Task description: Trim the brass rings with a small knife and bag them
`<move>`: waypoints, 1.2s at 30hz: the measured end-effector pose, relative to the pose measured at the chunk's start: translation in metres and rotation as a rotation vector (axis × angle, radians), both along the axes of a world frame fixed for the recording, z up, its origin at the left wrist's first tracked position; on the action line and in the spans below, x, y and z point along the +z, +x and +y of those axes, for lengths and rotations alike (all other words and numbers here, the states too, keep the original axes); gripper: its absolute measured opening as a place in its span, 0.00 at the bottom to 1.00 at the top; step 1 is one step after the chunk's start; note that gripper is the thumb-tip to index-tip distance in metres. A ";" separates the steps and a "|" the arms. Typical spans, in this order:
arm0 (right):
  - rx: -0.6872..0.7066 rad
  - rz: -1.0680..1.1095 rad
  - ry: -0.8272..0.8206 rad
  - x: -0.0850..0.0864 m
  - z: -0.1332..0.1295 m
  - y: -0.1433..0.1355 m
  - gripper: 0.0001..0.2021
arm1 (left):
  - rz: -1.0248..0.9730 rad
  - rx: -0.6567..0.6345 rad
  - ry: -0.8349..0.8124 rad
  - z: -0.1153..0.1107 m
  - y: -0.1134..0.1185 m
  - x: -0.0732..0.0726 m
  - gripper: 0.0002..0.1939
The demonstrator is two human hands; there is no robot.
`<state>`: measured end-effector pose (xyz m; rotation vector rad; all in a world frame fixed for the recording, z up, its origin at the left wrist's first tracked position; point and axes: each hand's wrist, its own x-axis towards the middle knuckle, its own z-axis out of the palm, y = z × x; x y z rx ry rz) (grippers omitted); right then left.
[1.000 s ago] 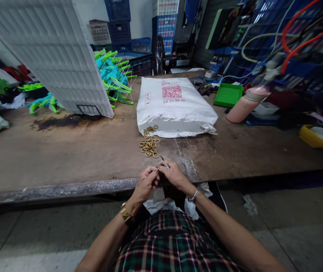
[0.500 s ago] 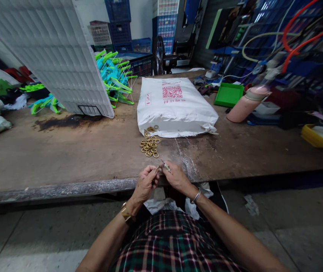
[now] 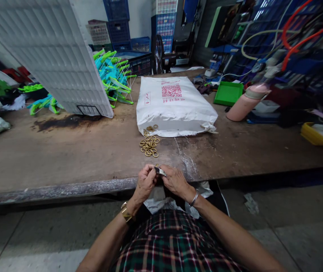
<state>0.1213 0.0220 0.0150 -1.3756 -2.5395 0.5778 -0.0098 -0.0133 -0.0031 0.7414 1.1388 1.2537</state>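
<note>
At the table's front edge my left hand (image 3: 146,183) and my right hand (image 3: 175,181) meet, fingertips nearly touching. Between them is a small black and white tool (image 3: 160,171), gripped in my right fingers; what it is exactly I cannot make out. My left fingers are pinched at its dark end, beside a small brass-coloured ring (image 3: 157,165). Just beyond my hands several brass-coloured rings (image 3: 150,146) lie in a loose pile on the wooden table (image 3: 93,155). More of them rest against the front left corner of a white sack (image 3: 172,105) with red print.
A tall white ribbed panel (image 3: 56,56) stands at the left, with green and blue plastic pieces (image 3: 114,77) behind it. At the right are a green tray (image 3: 228,93), a pink bottle (image 3: 244,107) and a yellow basket (image 3: 316,138). Blue crates (image 3: 118,32) are stacked behind.
The tool between my hands has turned and shows more of its black and white surface. My right fingers have curled further round it. The ring pile has not moved.
</note>
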 end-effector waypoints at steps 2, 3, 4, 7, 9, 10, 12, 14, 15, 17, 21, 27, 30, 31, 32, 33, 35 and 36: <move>-0.020 -0.057 0.001 0.003 -0.001 -0.001 0.11 | 0.010 -0.004 0.007 0.000 0.000 -0.001 0.20; -0.026 -0.093 0.000 0.004 -0.001 -0.002 0.11 | 0.009 -0.006 0.010 -0.001 0.000 -0.001 0.19; -0.034 -0.130 -0.001 0.004 0.000 -0.002 0.12 | 0.006 -0.010 0.014 -0.002 0.000 0.000 0.19; -0.074 -0.227 0.010 0.002 0.010 0.000 0.13 | -0.005 -0.062 0.047 -0.008 0.000 0.005 0.18; -0.122 -0.275 0.038 -0.002 0.022 0.001 0.13 | -0.052 -0.126 0.058 -0.012 0.001 0.009 0.17; -0.143 -0.290 0.053 -0.003 0.028 0.002 0.13 | -0.098 -0.146 0.045 -0.014 0.001 0.010 0.17; -0.176 -0.292 0.075 -0.006 0.040 0.000 0.13 | -0.217 -0.144 -0.003 -0.015 0.002 0.011 0.18; -0.202 -0.253 0.094 -0.008 0.049 -0.006 0.11 | -0.325 -0.107 -0.054 -0.014 0.002 0.009 0.18; -0.216 -0.226 0.105 -0.009 0.053 -0.010 0.11 | -0.365 -0.090 -0.074 -0.014 0.001 0.007 0.18; -0.243 -0.183 0.121 -0.010 0.058 -0.019 0.10 | -0.426 -0.065 -0.099 -0.012 -0.001 0.005 0.18; -0.274 -0.196 0.117 -0.012 0.066 -0.035 0.11 | -0.536 -0.035 -0.120 -0.010 -0.007 0.003 0.15; -0.319 -0.289 0.071 -0.011 0.069 -0.037 0.10 | -0.735 -0.056 -0.180 -0.007 -0.013 0.003 0.15; -0.292 -0.251 0.087 -0.009 0.068 -0.033 0.09 | -0.769 -0.039 -0.170 -0.005 -0.014 0.003 0.14; -0.282 -0.218 0.083 -0.008 0.067 -0.030 0.09 | -0.758 -0.029 -0.165 -0.005 -0.015 0.003 0.14; -0.275 -0.174 0.065 -0.008 0.066 -0.028 0.08 | -0.735 -0.020 -0.162 -0.004 -0.015 0.003 0.14; -0.271 -0.117 0.034 -0.007 0.064 -0.025 0.07 | -0.705 -0.012 -0.160 -0.003 -0.015 0.004 0.15; -0.271 0.039 -0.073 -0.006 0.060 -0.019 0.05 | -0.615 -0.003 -0.142 -0.002 -0.014 0.003 0.16; -0.273 0.133 -0.143 -0.005 0.057 -0.016 0.05 | -0.544 0.003 -0.123 -0.001 -0.013 0.003 0.16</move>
